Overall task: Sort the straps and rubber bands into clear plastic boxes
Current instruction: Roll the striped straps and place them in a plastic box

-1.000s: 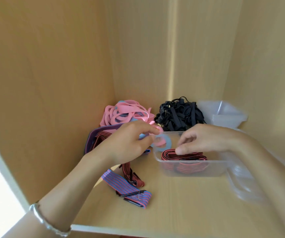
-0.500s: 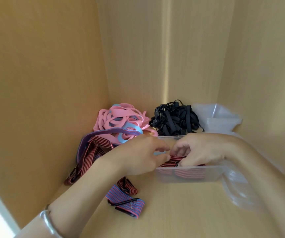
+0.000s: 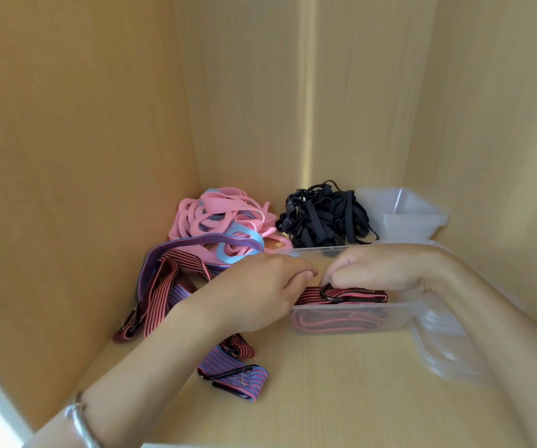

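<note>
Closest to us, a smooth silver bangle point(image 3: 79, 419) rings the left wrist at the shelf's front edge. Just past it a blue-and-red striped strap point(image 3: 239, 379) lies folded flat on the pale wood shelf point(image 3: 341, 392), with a thin black wire hook across it.

Now the hands. The left hand point(image 3: 260, 294) has its fingers curled round the left end of a ribbed red-and-black strap point(image 3: 351, 294), and the right hand point(image 3: 380, 270) curls its fingers down onto the same strap beside its black hook. That strap sits coiled inside the clear box point(image 3: 357, 323), a shallow, thin-walled rectangular tub standing mid-shelf, and both hands reach in over its rim.

To the right, touching the box, we see a stack of clear lids point(image 3: 448, 350), blurred at the edges. To the left, a loose heap of striped straps point(image 3: 160, 292) spills against the left wall, with a purple strap point(image 3: 193, 244) arching over it and the left forearm crossing in front.

Behind the box sit a soft tangle of pink and blue rubber bands point(image 3: 218, 215) and a matte pile of black bands point(image 3: 322, 218), side by side. In the back right corner stands a nest of spare clear boxes point(image 3: 406, 218). Walls close in on three sides; the open shelf lies in front of the box.
</note>
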`<action>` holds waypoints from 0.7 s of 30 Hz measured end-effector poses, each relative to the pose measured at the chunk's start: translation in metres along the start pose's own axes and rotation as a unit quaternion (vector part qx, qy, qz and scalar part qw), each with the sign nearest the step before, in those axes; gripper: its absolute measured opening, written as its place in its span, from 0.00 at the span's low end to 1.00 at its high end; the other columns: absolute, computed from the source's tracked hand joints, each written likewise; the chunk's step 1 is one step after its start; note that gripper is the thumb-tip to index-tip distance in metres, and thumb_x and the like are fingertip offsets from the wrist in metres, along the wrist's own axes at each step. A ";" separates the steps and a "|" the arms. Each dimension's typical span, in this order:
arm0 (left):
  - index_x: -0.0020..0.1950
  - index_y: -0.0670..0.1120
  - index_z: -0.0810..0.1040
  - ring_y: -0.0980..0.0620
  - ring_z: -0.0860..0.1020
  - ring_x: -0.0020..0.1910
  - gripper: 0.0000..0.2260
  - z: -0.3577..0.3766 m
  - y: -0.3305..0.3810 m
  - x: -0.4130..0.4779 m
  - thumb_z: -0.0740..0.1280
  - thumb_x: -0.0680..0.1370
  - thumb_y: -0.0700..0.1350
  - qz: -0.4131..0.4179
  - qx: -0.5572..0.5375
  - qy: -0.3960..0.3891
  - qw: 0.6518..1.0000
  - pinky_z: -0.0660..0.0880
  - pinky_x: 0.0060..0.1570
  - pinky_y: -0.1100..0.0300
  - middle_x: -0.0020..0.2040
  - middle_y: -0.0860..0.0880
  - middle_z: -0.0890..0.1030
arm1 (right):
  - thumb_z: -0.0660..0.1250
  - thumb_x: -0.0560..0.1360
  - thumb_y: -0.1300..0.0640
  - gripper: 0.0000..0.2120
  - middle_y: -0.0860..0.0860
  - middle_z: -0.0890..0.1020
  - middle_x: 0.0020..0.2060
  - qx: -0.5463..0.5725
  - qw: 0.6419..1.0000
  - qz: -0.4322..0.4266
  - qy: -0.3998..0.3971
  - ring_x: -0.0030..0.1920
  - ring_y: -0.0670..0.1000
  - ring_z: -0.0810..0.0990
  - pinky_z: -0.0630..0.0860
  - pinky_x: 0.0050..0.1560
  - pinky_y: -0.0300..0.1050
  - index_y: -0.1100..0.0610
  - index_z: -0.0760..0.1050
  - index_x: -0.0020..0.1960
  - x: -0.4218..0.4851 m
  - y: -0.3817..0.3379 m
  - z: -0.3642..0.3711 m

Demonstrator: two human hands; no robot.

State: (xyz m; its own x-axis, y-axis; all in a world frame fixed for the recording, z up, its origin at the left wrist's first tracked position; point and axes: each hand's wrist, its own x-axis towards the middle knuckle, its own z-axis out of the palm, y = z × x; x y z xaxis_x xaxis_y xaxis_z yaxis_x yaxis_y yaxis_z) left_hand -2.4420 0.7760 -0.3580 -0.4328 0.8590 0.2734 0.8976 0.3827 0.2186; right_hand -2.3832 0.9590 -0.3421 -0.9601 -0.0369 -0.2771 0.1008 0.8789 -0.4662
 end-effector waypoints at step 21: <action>0.52 0.47 0.71 0.39 0.72 0.52 0.24 0.016 0.012 0.009 0.39 0.81 0.56 -0.052 0.067 -0.038 0.996 0.65 0.46 0.52 0.49 0.40 0.76 | 0.60 0.78 0.60 0.11 0.56 0.84 0.47 0.042 0.998 0.023 -0.029 0.41 0.48 0.81 0.79 0.43 0.43 0.55 0.81 0.52 0.005 -0.004 0.010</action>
State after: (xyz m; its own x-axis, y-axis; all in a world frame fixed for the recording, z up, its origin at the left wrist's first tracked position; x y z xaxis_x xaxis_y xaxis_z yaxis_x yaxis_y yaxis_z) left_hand -2.4340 0.7939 -0.3676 -0.5210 0.8336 0.1833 0.8536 0.5085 0.1134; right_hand -2.3856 0.9507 -0.3504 -0.9373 -0.0274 -0.3475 0.1681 0.8378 -0.5195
